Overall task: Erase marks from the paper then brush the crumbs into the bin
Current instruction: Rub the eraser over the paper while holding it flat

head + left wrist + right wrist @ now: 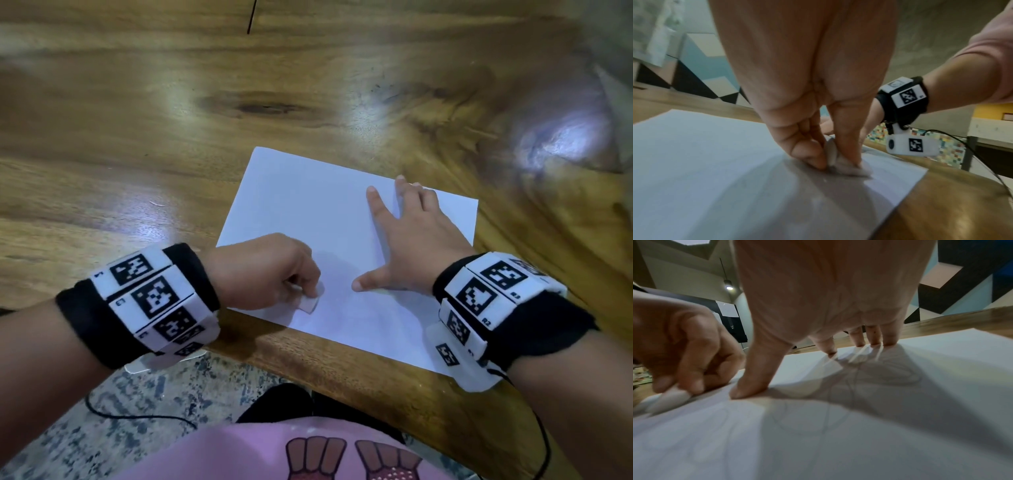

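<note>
A white sheet of paper (308,212) lies near the front edge of the wooden table (137,137). My left hand (270,270) pinches a small white eraser (310,303) and holds it down on the paper's near left part; the eraser (840,165) looks blurred between thumb and fingers. My right hand (411,240) lies flat with spread fingers on the right half of the paper, thumb and fingertips (873,337) pressing it. Faint pencil lines (838,402) curve across the paper (859,434) under the right palm. No bin is in view.
The table's front edge (342,373) runs just below the paper. A black cable (137,416) trails over the speckled floor beneath. A bright light reflection (561,137) sits at the table's far right.
</note>
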`<control>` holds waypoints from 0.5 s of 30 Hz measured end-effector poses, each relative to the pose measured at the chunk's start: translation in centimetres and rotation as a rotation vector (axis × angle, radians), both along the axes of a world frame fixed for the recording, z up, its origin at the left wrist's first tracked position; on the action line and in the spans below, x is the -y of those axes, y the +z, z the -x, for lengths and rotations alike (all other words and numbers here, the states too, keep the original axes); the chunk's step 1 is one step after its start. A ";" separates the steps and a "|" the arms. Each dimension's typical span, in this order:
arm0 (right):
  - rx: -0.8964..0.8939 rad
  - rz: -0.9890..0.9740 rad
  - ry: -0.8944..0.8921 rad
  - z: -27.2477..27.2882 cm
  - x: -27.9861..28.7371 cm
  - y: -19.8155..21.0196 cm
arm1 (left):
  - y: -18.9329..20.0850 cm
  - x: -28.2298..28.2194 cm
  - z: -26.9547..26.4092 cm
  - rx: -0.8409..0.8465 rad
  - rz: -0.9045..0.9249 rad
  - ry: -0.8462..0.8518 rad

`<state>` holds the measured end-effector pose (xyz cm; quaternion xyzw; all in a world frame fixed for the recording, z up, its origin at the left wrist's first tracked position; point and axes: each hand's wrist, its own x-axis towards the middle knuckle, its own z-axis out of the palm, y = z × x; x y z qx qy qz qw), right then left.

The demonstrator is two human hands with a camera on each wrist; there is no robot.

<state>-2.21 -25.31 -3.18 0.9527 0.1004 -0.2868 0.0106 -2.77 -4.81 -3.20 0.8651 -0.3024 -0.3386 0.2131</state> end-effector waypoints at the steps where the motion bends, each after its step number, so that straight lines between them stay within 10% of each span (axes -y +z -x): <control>1: 0.001 0.001 0.003 0.0 0.0 0.0 | 0.0 0.2 -0.1 -0.003 -0.008 -0.013; 15: 0.006 -0.018 0.002 0.0 0.0 -0.1 | -0.2 0.3 0.2 0.121 0.141 0.068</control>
